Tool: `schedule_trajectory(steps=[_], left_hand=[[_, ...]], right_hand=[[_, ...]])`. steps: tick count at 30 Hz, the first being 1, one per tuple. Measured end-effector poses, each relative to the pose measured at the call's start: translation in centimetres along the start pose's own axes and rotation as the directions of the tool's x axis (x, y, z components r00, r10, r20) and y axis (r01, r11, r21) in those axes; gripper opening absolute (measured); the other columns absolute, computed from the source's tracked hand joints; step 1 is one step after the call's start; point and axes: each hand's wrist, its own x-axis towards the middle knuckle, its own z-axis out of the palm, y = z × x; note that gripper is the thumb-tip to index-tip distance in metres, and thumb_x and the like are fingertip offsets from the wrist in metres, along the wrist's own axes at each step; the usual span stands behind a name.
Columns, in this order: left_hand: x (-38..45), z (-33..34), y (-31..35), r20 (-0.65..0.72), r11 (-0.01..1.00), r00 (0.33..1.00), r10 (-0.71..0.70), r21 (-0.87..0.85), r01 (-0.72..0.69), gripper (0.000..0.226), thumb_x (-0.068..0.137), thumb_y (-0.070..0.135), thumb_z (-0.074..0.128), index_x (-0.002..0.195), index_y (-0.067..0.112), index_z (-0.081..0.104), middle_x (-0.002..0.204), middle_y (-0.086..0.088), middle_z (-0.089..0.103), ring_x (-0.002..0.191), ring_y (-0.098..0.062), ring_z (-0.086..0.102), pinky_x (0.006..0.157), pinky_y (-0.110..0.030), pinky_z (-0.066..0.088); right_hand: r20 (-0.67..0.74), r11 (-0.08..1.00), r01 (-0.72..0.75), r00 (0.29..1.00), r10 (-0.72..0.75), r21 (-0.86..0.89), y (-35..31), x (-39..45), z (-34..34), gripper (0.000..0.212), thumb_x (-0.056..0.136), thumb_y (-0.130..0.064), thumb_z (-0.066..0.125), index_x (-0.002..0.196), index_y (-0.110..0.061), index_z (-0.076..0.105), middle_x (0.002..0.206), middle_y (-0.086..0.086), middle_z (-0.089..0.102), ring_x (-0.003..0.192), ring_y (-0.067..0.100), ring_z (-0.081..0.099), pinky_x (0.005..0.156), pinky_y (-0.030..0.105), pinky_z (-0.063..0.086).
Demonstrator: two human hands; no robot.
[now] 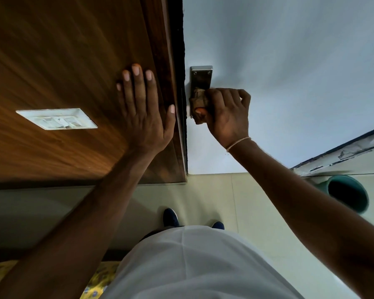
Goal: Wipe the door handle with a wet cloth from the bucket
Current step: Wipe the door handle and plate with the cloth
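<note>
A steel door handle plate (201, 75) is fixed on the pale door (289, 61), close to its left edge. My right hand (227, 114) is closed around a brownish cloth (198, 99) and presses it onto the lower part of the plate, hiding the lever. My left hand (145, 106) lies flat, fingers spread, against the brown wooden panel (63, 61) beside the door frame. A teal bucket (348, 194) stands on the floor at the lower right, partly behind my right forearm.
A white switch plate (56, 118) is set in the wooden panel, left of my left hand. Pale floor tiles (214, 190) lie below, with my dark blue shoes (171, 217) on them. A yellow patterned fabric (99, 277) shows at the bottom left.
</note>
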Motion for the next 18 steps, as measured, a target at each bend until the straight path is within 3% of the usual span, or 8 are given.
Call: schedule_trajectory(steps=[6,9,12,15,18], left_hand=[[0.0,0.1,0.4,-0.010,0.999,1.000,-0.016,0.030,0.016,0.082,0.101,0.036,0.067,0.161,-0.008,0.034,0.163,-0.037,0.041,0.155,-0.053,0.031,0.132,-0.064,0.023],[0.0,0.1,0.4,-0.015,0.999,1.000,-0.014,0.029,0.014,0.082,0.099,0.034,0.069,0.160,-0.010,0.036,0.163,-0.037,0.041,0.154,-0.054,0.033,0.131,-0.065,0.025],[0.0,0.1,0.4,-0.019,0.999,1.000,-0.012,0.033,0.013,0.080,0.101,0.035,0.067,0.160,-0.009,0.036,0.163,-0.037,0.041,0.154,-0.053,0.033,0.131,-0.064,0.025],[0.1,0.0,0.4,-0.027,0.999,0.999,-0.018,0.035,0.019,0.078,0.103,0.038,0.061,0.160,-0.009,0.035,0.163,-0.037,0.041,0.155,-0.052,0.031,0.132,-0.062,0.022],[0.1,-0.1,0.4,-0.022,0.999,1.000,-0.019,0.028,0.020,0.078,0.104,0.039,0.058,0.160,-0.009,0.035,0.163,-0.037,0.040,0.155,-0.051,0.030,0.133,-0.061,0.021]], right_hand=[[-0.067,0.978,0.186,0.979,-0.192,-0.091,-1.2,0.2,0.9,0.027,0.108,-0.021,0.059,0.129,-0.016,0.074,0.116,0.012,0.073,0.103,0.035,0.069,0.102,0.047,0.045],[-0.060,0.937,0.333,0.938,-0.340,-0.104,-1.2,0.8,1.5,0.031,0.110,-0.012,0.049,0.120,-0.019,0.077,0.114,0.013,0.074,0.103,0.035,0.070,0.102,0.048,0.049],[-0.027,0.903,0.420,0.905,-0.424,-0.092,0.2,1.4,1.0,0.028,0.106,-0.012,0.059,0.124,-0.023,0.077,0.116,0.011,0.075,0.100,0.034,0.071,0.102,0.048,0.047],[-0.002,0.919,0.383,0.923,-0.385,-0.094,1.8,1.5,0.0,0.033,0.103,-0.025,0.070,0.136,-0.024,0.073,0.112,0.008,0.076,0.091,0.032,0.071,0.098,0.045,0.040],[0.095,0.926,0.362,0.931,-0.353,-0.109,3.2,2.1,-0.5,0.035,0.102,-0.036,0.068,0.130,-0.015,0.072,0.103,0.008,0.074,0.086,0.034,0.068,0.094,0.044,0.037]])
